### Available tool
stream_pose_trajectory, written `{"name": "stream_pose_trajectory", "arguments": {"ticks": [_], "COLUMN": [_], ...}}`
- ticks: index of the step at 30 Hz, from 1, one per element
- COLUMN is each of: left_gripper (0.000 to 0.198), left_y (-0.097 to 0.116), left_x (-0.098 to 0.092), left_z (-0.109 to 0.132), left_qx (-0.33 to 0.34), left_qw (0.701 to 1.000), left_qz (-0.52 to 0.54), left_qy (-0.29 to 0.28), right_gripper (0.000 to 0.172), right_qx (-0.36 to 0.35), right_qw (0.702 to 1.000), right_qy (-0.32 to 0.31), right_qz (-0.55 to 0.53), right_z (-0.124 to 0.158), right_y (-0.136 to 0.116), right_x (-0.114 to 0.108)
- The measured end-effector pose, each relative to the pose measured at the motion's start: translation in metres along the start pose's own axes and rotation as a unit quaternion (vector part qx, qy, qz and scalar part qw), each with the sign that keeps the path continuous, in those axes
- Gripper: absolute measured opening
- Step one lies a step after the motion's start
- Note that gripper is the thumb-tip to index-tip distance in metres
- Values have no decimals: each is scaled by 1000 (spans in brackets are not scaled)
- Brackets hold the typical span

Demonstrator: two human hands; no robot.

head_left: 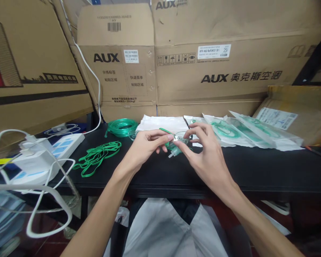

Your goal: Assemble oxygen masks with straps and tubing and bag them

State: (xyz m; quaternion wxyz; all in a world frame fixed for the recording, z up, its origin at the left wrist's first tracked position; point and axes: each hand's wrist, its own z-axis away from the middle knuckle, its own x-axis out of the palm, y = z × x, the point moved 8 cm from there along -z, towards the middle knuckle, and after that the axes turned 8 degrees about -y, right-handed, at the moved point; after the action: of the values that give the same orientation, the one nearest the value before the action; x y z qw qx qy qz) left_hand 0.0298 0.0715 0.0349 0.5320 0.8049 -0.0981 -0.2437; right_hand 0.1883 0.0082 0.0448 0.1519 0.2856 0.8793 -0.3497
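Observation:
In front of me, over the black table, both hands are at a clear oxygen mask [180, 137] with a green-tinted connector [174, 151] at its underside. My left hand [149, 140] is closed, thumb and fingers pinching a short green elastic strap [165, 131] at the mask's left edge. On the other side, my right hand [207, 142] grips the mask's rim between thumb and bent fingers. Part of the mask is hidden by my fingers. Left of them lies a loose bundle of green elastic straps [98, 157], with a coil of green tubing [122, 127] behind it.
White paper [163, 123] lies behind my hands. Several packs with green tubing [253, 130] rest at the back right. A power strip [66, 144] with white cables stands at left. Tall cardboard boxes [176, 82] wall off the back of the black table [256, 171].

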Motion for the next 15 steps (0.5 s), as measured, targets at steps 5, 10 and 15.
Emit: {"name": "stream_pose_trajectory", "arguments": {"ticks": [5, 10, 15], "left_gripper": [24, 25, 26], "left_y": [2, 1, -6], "left_x": [5, 9, 10], "left_z": [-1, -1, -2], "left_qx": [7, 13, 12], "left_qw": [1000, 999, 999], "left_qz": [-6, -23, -29], "left_qy": [-19, -28, -36], "right_gripper": [6, 3, 7], "right_qx": [-35, -36, -32], "right_qw": [997, 994, 991], "right_qy": [-11, -26, -64], "right_qz": [67, 99, 113], "right_z": [3, 3, 3], "right_y": [-9, -6, -1], "right_x": [8, 11, 17]}}
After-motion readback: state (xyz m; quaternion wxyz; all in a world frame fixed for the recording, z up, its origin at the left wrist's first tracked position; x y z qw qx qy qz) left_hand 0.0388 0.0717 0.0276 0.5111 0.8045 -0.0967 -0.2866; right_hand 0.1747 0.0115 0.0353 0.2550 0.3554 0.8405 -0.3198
